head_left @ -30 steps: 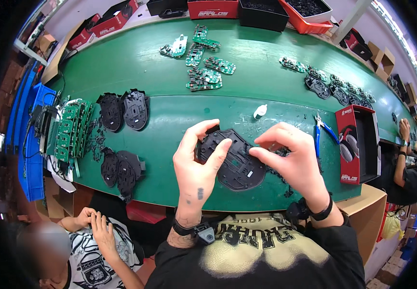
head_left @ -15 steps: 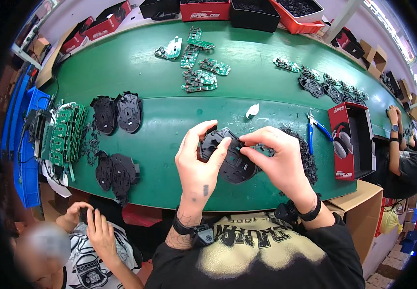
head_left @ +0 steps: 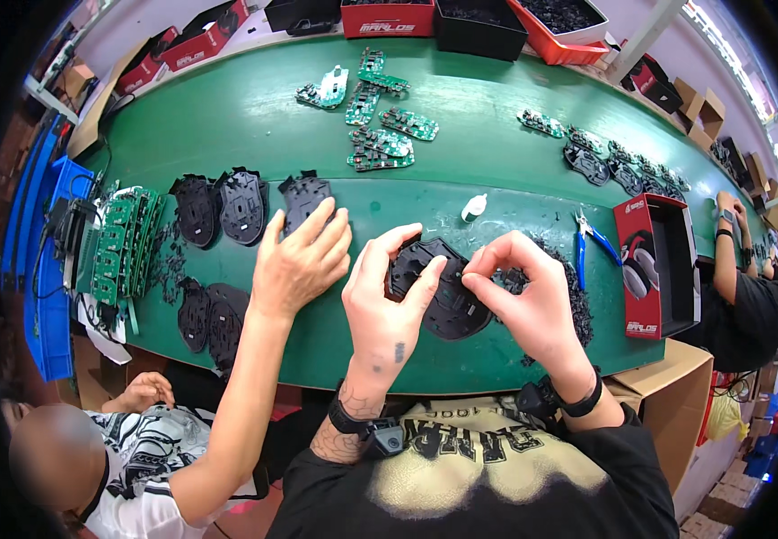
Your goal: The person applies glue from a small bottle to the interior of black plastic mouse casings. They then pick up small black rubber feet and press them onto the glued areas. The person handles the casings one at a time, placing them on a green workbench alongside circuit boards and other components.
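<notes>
My left hand (head_left: 378,301) grips a black plastic mouse shell (head_left: 453,301) by its left side, with the thumb across its inner face. The shell is tilted over the near half of the bench. At its upper right edge my right hand (head_left: 532,292) holds thumb and forefinger in a pinch; whatever is between the fingertips is too small to make out. A pile of small black plastic pieces (head_left: 575,314) lies beside and partly behind my right hand. Just beyond my hands stands a small white bottle (head_left: 474,208).
A co-worker's hand (head_left: 303,260) touches another shell (head_left: 304,199) left of mine. More shells (head_left: 243,207) and stacked green circuit boards (head_left: 124,242) lie farther left. Loose boards (head_left: 380,144) sit toward the back. Blue-handled cutters (head_left: 597,242) and an open red box (head_left: 645,269) are right.
The co-worker's arm has reached in from the left, and another shell now lies under that hand. My hands and the held shell have shifted slightly right; my right fingertips have drawn closer together.
</notes>
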The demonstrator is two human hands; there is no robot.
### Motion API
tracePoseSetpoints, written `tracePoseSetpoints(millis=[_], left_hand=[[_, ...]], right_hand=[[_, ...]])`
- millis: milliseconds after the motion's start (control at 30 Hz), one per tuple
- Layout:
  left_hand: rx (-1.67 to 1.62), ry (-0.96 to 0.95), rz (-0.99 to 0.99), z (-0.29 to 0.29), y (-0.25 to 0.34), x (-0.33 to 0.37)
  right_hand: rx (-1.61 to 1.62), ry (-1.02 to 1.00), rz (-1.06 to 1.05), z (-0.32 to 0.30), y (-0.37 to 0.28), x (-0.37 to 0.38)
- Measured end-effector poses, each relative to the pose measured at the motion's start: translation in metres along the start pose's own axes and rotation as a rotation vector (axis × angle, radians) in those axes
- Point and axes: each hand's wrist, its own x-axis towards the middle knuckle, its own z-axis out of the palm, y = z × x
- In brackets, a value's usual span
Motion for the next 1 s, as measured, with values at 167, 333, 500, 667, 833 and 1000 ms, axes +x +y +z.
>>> tracePoseSetpoints(millis=[167,333,500,667,833,1000], left_hand=[[0.033,-0.005,0.051,0.002,-0.001,0.002],[-0.006,0.073,0.044,-0.003,0.001,-0.001],[-0.021,-0.004,0.044,-0.001,-0.002,0.003],[-0.066,-0.001,-0.079,-0.016,0.002,0.002],[-0.200,-0.009,-0.183,-0.030,-0.008,0.014],[-0.463,-0.048,-0.263,-0.042,-0.001,0.022]], right_hand=[[-0.272,0.025,-0.116,-0.001,0.003,0.003],[0.049,-0.073,0.040,0.008,0.013,0.005],[0.378,-0.155,0.241,0.008,0.023,0.005],[0.388,-0.218,0.381,0.005,0.020,0.015],[-0.339,0.149,0.054,-0.020,0.067,0.043],[-0.569,-0.011,-0.203,-0.004,0.090,0.076]])
